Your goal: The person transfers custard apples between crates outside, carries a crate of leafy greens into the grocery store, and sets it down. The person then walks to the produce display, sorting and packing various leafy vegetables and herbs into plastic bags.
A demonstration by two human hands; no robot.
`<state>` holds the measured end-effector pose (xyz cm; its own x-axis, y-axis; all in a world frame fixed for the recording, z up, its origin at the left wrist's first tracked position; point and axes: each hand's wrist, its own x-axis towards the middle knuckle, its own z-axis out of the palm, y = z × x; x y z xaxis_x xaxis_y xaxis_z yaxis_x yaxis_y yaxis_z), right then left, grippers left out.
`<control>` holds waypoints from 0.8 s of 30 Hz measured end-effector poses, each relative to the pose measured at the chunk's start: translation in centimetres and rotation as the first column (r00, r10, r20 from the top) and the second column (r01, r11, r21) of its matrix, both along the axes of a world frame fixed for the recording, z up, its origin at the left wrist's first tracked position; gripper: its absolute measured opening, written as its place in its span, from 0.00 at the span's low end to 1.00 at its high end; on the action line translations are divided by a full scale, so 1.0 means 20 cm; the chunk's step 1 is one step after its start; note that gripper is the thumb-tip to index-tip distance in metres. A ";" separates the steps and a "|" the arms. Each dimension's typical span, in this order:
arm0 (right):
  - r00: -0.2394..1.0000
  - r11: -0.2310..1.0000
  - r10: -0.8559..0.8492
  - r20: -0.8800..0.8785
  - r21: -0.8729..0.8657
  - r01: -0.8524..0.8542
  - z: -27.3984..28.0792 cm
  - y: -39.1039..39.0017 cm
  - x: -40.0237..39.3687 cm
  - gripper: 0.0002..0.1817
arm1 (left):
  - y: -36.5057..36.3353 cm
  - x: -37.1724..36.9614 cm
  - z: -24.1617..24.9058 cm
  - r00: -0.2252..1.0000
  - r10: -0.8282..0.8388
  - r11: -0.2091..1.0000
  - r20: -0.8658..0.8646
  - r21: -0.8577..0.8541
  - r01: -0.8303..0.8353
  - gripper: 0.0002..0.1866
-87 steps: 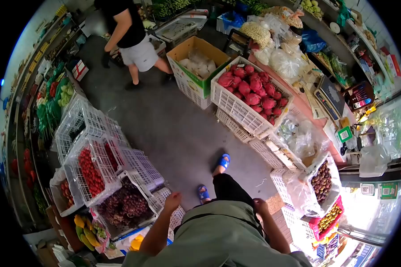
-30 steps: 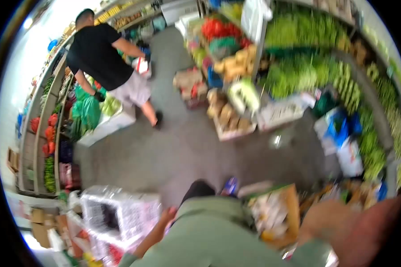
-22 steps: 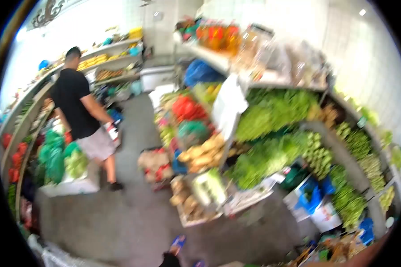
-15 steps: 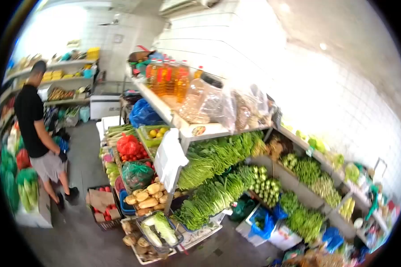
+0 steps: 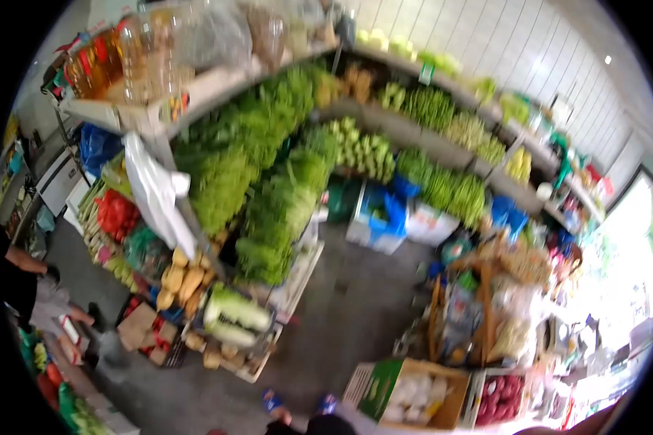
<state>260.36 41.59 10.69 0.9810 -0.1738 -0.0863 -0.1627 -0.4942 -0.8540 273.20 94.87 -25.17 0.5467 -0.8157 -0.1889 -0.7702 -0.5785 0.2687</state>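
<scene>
Neither of my hands shows clearly. A blurred reddish shape (image 5: 595,424) cuts into the lower right edge, with no fingers visible on it. At the bottom are my feet in blue sandals (image 5: 271,400), on the dark floor. Just ahead of them, pale green cabbages (image 5: 238,316) lie in a tray at the front of a vegetable stand. Behind the tray rise thick rows of leafy greens (image 5: 279,217). An open cardboard box (image 5: 450,406) of white, rounded produce stands to the right of my feet, beside a crate of dark red onions (image 5: 499,400).
A person (image 5: 29,283) in dark top and pale shorts stands at the left. Bottles of oil (image 5: 134,61) line the upper shelf. A crate of red produce (image 5: 149,330) sits on the floor. Green vegetables fill the back shelf (image 5: 421,148); a wooden chair (image 5: 486,319) is at right.
My view has swung right and down, bringing my feet, the cardboard box, the onions and a bright doorway into sight. The person now appears lower, at the left edge.
</scene>
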 end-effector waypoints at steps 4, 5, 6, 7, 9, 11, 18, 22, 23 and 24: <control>0.997 0.999 -0.029 -0.071 0.025 0.031 -0.08 0.18 -0.22 0.18 | -0.11 -0.10 -0.34 0.504 0.347 0.923 -0.791 0.193 -0.332 0.06; 0.995 0.999 -0.038 -0.096 0.033 0.042 -0.07 0.21 -0.26 0.18 | -0.18 -0.07 -0.25 0.435 0.476 0.870 -0.764 0.334 -0.364 0.07; 0.992 0.997 -0.057 -0.115 0.038 0.061 -0.07 0.26 -0.29 0.18 | -0.27 -0.03 -0.12 0.364 0.597 0.796 -0.715 0.468 -0.385 0.08; 0.987 0.995 -0.083 -0.135 0.041 0.089 -0.06 0.29 -0.31 0.18 | -0.23 -0.01 -0.11 0.398 0.573 0.804 -0.716 0.398 -0.441 0.09; 0.975 0.988 -0.132 -0.178 0.051 0.143 -0.02 0.36 -0.33 0.18 | -0.08 0.00 -0.17 0.476 0.526 0.811 -0.705 0.247 -0.530 0.14; 0.969 0.985 -0.154 -0.191 0.043 0.165 -0.05 0.44 -0.31 0.18 | -0.03 0.14 -0.23 0.755 0.254 0.967 -0.605 0.161 -0.197 0.15; 0.967 0.999 -0.017 -0.256 0.043 0.029 -0.03 0.50 -0.31 0.18 | 0.24 -0.33 -0.64 0.804 0.188 0.971 -0.564 0.230 -0.066 0.16; 0.964 0.998 0.047 -0.262 0.055 -0.034 -0.13 0.53 -0.30 0.18 | -0.07 -0.10 -0.13 0.727 0.363 0.918 -0.583 0.358 -0.171 0.17; 0.964 0.998 0.054 -0.261 0.043 -0.044 -0.22 0.56 -0.27 0.18 | -0.05 -0.06 -0.22 0.778 0.264 0.946 -0.570 0.309 -0.095 0.17; 0.964 0.996 0.090 -0.251 0.036 -0.084 -0.30 0.54 -0.28 0.18 | -0.08 -0.18 -0.18 0.690 0.393 0.910 -0.608 0.363 -0.199 0.17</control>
<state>254.79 52.31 4.68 0.9381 -0.0836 -0.3360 -0.3318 -0.4951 -0.8030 269.67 93.30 -28.69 0.4084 -0.5032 -0.7615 -0.2290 -0.8641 0.4482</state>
